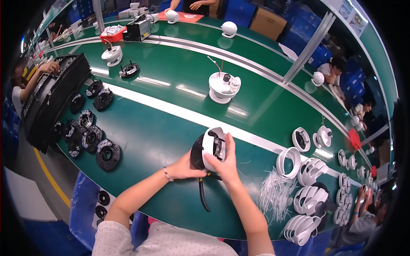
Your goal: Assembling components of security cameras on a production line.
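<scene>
Both my hands grip a white plastic ring housing [208, 149] fitted with a round black part, held tilted above the green bench. My left hand [183, 165] wraps the black side from the left and below. My right hand [225, 164] closes on the white rim, its thumb across the front and fingers along the right side. Dark fittings show inside the ring's opening. Just under my hands lies a pair of pliers [203, 193] with black and yellow handles, its head partly hidden. Some fingertips are hidden behind the housing.
Several black round parts [108, 154] lie at left beside a black corrugated bin [57, 91]. White rings [288, 163] and a heap of white ties [276, 192] lie at right. A white dome assembly [224, 85] stands on the green conveyor ahead. Other people work around.
</scene>
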`<state>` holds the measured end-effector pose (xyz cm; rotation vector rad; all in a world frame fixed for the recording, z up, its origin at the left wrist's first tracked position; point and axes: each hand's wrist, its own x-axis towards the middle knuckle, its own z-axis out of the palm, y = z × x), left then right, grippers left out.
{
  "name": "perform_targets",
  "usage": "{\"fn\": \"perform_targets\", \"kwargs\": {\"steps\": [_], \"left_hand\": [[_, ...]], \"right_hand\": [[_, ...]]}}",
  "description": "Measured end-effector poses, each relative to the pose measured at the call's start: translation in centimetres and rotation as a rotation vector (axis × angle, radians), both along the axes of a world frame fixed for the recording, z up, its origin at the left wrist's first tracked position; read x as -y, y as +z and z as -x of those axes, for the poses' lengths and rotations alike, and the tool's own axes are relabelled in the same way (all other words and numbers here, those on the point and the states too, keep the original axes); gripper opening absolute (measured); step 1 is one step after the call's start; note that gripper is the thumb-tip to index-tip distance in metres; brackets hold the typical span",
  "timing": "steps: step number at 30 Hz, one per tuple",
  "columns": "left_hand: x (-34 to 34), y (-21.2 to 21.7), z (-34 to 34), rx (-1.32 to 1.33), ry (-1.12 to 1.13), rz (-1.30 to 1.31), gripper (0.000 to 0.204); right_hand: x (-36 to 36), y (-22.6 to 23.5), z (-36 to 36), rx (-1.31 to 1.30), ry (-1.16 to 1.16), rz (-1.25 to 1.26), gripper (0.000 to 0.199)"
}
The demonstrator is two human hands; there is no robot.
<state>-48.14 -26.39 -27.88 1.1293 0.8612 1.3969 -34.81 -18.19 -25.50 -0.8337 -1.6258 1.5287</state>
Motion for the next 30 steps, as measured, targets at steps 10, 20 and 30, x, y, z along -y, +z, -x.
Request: {"fn": "perform_targets", "kwargs": {"steps": [10,20,30], "left_hand": [[-1.3,1.4,1.9,0.761,-0.036,0.295,0.065],[-0.7,0.9,1.4,0.909,0.045,0.311,0.061],[-0.9,1.4,2.3,0.967,0.049,0.335,0.060]], "right_hand": [[1.4,1.9,1.6,0.299,0.065,-0.248,0.116],[1.0,4.5,1.5,0.761,0.186,-0.668,0.118],[-2.0,6.2,1.6,0.608,0.496,-0.667,0.125]]}}
